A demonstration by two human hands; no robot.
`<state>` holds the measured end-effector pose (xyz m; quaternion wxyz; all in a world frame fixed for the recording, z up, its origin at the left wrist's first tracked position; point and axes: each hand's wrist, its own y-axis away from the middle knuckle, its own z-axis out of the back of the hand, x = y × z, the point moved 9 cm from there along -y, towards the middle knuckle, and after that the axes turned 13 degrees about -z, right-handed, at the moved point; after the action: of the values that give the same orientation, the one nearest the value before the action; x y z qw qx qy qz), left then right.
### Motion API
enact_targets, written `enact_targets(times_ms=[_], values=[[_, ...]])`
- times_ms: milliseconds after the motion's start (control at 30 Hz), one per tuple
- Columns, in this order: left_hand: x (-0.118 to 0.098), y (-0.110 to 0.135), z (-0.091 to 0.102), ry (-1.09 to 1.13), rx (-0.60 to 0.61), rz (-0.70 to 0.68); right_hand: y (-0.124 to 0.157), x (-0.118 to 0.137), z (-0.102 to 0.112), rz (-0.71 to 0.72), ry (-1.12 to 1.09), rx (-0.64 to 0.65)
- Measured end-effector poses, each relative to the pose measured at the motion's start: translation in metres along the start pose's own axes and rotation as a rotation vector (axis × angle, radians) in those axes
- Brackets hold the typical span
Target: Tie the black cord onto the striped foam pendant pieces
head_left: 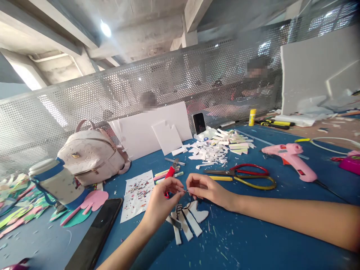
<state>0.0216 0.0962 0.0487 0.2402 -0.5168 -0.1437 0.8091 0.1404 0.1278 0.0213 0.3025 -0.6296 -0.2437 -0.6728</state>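
Observation:
Over the blue table, my left hand and my right hand meet fingertip to fingertip, each closed in a pinch. Whatever lies between the fingertips is too small to make out. A thin dark strand curves just below my right fingers. Beneath both hands lie white cut-out foam strips, some with black lines or stripes. A grey blade-like piece lies across their left side. Behind my left hand is a red-handled tool, partly hidden. Scissors with red and yellow handles lie beyond my right hand.
A pink glue gun and its cable lie right. White scraps, a propped phone and a glue stick are farther back. Left are a black phone, speckled paper, a bottle and a backpack.

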Motion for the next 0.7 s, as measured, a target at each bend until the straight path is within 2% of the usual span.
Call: enact_targets(times_ms=[333, 600, 700], values=[[-0.0042, 0.0011, -0.0002, -0.101, 0.011, 0.018, 0.0003, -0.0005, 0.0001, 0.009, 0.025, -0.007], [-0.0015, 0.0014, -0.0013, -0.105, 0.02, 0.039, 0.0012, 0.0015, -0.0004, 0.017, 0.044, -0.011], [0.0013, 0.0021, -0.0027, -0.083, 0.028, 0.047, 0.0023, 0.0045, 0.0012, 0.033, 0.084, -0.054]])
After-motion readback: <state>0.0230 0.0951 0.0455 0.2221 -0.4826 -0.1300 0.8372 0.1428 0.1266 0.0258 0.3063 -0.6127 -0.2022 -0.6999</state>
